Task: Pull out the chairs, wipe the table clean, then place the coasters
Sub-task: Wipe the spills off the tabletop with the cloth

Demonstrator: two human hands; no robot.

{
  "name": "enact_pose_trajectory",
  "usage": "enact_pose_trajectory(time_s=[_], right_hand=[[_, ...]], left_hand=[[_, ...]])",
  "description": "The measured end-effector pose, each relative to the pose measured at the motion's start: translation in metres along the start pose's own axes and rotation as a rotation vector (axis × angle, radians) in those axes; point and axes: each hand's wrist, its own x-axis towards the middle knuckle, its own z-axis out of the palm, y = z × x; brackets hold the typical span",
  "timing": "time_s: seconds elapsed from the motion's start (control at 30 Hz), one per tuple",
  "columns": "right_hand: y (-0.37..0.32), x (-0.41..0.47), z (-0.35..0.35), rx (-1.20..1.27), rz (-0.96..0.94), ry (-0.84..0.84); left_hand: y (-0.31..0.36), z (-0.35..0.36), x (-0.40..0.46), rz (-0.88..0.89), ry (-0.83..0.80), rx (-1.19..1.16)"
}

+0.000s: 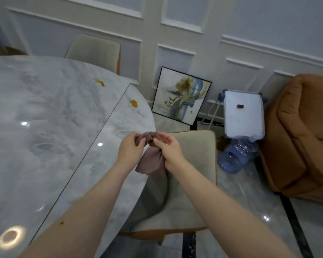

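Hands: both up in front of the person, close together over the table's edge. left hand (130,148) pinches the top of a cloth (151,163) with curled fingers, right hand (168,148) grips the same bunched bit from the other side
Cloth: dusty pink-brown, scrunched between the two hands, rest of it hanging down loose just off the table rim, not touching the top as far as I can see
Near chair (192,174): beige seat with orange trim, sitting right under the hands, part tucked under the table edge
Table (45,127): big grey marble top, rounded end, shiny with lamp reflections
Stains: two yellow-orange blobs on the marble, stain by the seam (134,103) and a far stain (99,82) beyond it, both well past the hands
Far chair (93,51): same beige kind, at the table's far side by the wall
Floor stuff: framed painting (181,95) leaning on the panelled wall, blue water jug (235,155) lying beside a white box (243,116), orange sofa (302,135) off to the right
Coasters: can't spot any from here
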Motion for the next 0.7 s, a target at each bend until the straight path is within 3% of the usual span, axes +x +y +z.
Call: enact_pose_trajectory(time_s=[0.23,0.37,0.6,0.7], right_hand=[[-0.091,0.045,-0.147,0.165,0.059,0.041],[-0.128,0.077,-0.226,0.178,0.068,0.064],[-0.145,0.136,-0.299,0.139,0.097,0.102],[-0.152,0.174,-0.319,0.101,0.137,0.056]], left_hand=[[0.122,0.144,0.017,0.083,0.047,-0.145],[0.177,0.225,0.032,0.019,0.03,-0.198],[0.212,0.309,0.082,-0.051,-0.021,-0.279],[0.214,0.339,0.119,-0.172,-0.059,-0.389]])
